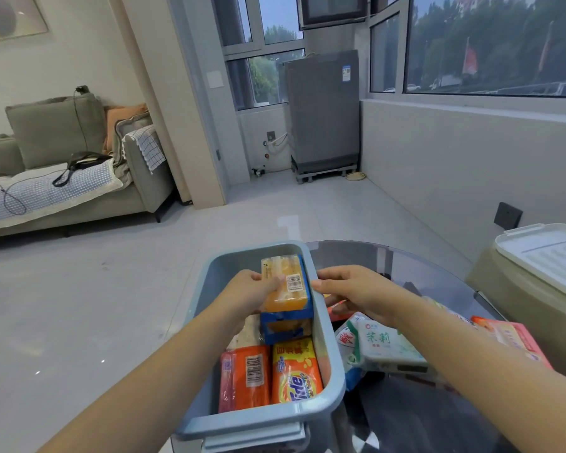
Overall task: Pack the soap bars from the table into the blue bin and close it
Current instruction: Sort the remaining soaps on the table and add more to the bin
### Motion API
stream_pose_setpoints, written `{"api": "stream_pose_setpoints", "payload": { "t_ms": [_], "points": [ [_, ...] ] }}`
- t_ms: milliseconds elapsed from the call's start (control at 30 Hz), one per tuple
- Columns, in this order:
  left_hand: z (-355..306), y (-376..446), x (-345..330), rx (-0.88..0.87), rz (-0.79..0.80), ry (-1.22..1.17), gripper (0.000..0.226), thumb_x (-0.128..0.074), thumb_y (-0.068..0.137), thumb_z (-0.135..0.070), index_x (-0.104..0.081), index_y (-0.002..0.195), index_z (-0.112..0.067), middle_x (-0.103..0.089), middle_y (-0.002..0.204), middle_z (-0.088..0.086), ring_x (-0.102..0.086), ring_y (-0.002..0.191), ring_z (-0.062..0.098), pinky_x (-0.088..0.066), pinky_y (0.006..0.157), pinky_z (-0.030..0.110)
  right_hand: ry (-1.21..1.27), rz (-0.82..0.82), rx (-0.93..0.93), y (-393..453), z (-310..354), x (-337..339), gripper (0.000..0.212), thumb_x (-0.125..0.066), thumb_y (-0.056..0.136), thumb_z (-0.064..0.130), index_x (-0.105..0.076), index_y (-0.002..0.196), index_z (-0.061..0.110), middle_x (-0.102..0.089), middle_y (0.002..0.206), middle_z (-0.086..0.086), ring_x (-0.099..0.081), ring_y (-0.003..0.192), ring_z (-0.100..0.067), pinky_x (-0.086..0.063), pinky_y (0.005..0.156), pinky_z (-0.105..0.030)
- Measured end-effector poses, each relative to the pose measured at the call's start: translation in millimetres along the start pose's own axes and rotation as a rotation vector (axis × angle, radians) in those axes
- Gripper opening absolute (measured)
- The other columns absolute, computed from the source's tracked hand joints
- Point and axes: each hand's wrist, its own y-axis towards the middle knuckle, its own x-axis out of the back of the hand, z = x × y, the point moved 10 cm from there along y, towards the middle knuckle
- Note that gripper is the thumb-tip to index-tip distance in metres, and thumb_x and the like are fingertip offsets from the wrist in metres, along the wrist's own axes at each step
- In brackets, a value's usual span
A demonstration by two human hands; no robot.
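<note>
The open blue bin [332,354] stands at the left edge of a dark glass table [406,420]. Inside lie an orange-wrapped soap [244,377] and a yellow Tide soap [296,371] at the near end. My left hand [245,292] grips an orange soap bar with a blue wrapper [286,286] over the bin's far half. My right hand [356,292] reaches across the bin's right rim, fingertips at that bar's right edge. On the table to the right lie a white and green soap pack [386,344] and a pink pack [513,335].
A white lid [546,253] rests on a beige container [520,305] to the right of the table. A grey sofa [62,165] stands far left and a grey appliance [324,116] by the windows. Pale tiled floor lies left of the bin.
</note>
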Motion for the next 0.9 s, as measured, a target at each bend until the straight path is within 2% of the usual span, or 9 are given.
{"api": "stream_pose_setpoints", "payload": {
  "t_ms": [100, 167, 300, 467, 533, 600, 667, 800, 900],
  "points": [
    [-24, -11, 12, -0.131, -0.199, 0.082, 0.054, -0.054, 0.087, -0.043, -0.040, 0.134, -0.020, -0.040, 0.136, 0.003, -0.048, 0.117, 0.022, -0.043, 0.091, 0.033, -0.060, -0.004, -0.025, -4, -2, 7, 0.026, -0.062, 0.084, 0.031, -0.064, 0.110, 0.027, -0.073, 0.098, -0.001, -0.070, 0.088, -0.018, -0.058, 0.079, -0.035],
    [-49, -27, 7, -0.275, -0.237, 0.152, 0.050, -0.053, 0.087, -0.042, -0.040, 0.133, -0.027, -0.032, 0.142, 0.001, -0.040, 0.126, 0.022, -0.036, 0.106, 0.044, -0.192, -0.008, -0.015, -9, 0, 18, 0.031, -0.062, 0.085, 0.031, -0.061, 0.115, 0.026, -0.070, 0.100, 0.003, -0.068, 0.087, -0.013, -0.057, 0.076, -0.029],
    [-79, -62, -34, -0.423, -0.078, 0.118, 0.034, -0.053, 0.089, -0.035, -0.049, 0.122, -0.031, -0.045, 0.128, -0.007, -0.044, 0.115, 0.008, -0.038, 0.097, 0.028, -0.612, -0.048, 0.021, -23, 5, 50, 0.034, -0.063, 0.084, 0.030, -0.059, 0.118, 0.026, -0.062, 0.102, 0.013, -0.057, 0.088, 0.000, -0.041, 0.078, -0.017],
    [-84, -92, -86, -0.344, 0.125, -0.120, 0.029, -0.054, 0.090, -0.024, -0.054, 0.119, -0.028, -0.056, 0.109, -0.014, -0.054, 0.090, -0.009, -0.041, 0.061, 0.005, -0.757, 0.090, -0.081, -40, -20, 76, 0.036, -0.067, 0.080, 0.035, -0.062, 0.115, 0.026, -0.063, 0.099, 0.016, -0.060, 0.096, -0.004, -0.043, 0.092, -0.024],
    [-82, -99, -102, -0.285, 0.147, -0.215, 0.029, -0.052, 0.091, -0.021, -0.054, 0.119, -0.028, -0.057, 0.110, -0.014, -0.056, 0.088, -0.008, -0.043, 0.069, 0.009, -0.801, 0.125, -0.093, -43, -32, 81, 0.036, -0.067, 0.079, 0.038, -0.063, 0.113, 0.028, -0.063, 0.093, 0.021, -0.060, 0.092, 0.000, -0.043, 0.089, -0.022],
    [-76, -103, -120, -0.221, 0.143, -0.293, 0.030, -0.051, 0.091, -0.016, -0.053, 0.119, -0.028, -0.056, 0.116, -0.010, -0.055, 0.104, 0.004, -0.044, 0.078, 0.017, -0.840, 0.121, -0.088, -44, -42, 89, 0.037, -0.066, 0.079, 0.041, -0.063, 0.113, 0.028, -0.060, 0.086, 0.025, -0.056, 0.083, 0.006, -0.040, 0.077, -0.018],
    [-68, -106, -140, -0.168, 0.125, -0.322, 0.033, -0.051, 0.092, -0.015, -0.051, 0.122, -0.029, -0.055, 0.122, -0.008, -0.052, 0.111, 0.008, -0.040, 0.073, 0.014, -0.846, 0.104, -0.089, -48, -47, 100, 0.039, -0.063, 0.080, 0.047, -0.062, 0.115, 0.029, -0.056, 0.086, 0.025, -0.052, 0.081, 0.006, -0.037, 0.074, -0.017],
    [-45, -91, -162, -0.145, 0.017, -0.235, 0.032, -0.050, 0.092, -0.019, -0.051, 0.123, -0.026, -0.048, 0.132, -0.004, -0.047, 0.114, 0.010, -0.041, 0.090, 0.025, -0.763, 0.102, -0.087, -62, -52, 119, 0.049, -0.054, 0.083, 0.053, -0.051, 0.127, 0.031, -0.058, 0.123, 0.009, -0.053, 0.112, -0.009, -0.037, 0.101, -0.031],
    [-28, -71, -164, -0.173, -0.103, 0.007, 0.035, -0.057, 0.088, -0.027, -0.053, 0.122, -0.022, -0.042, 0.138, 0.001, -0.042, 0.123, 0.018, -0.035, 0.106, 0.038, -0.629, 0.152, -0.157, -76, -69, 128, 0.067, -0.062, 0.078, 0.052, -0.038, 0.137, 0.032, -0.049, 0.135, 0.000, -0.049, 0.120, -0.016, -0.037, 0.105, -0.034]
  ]
}}
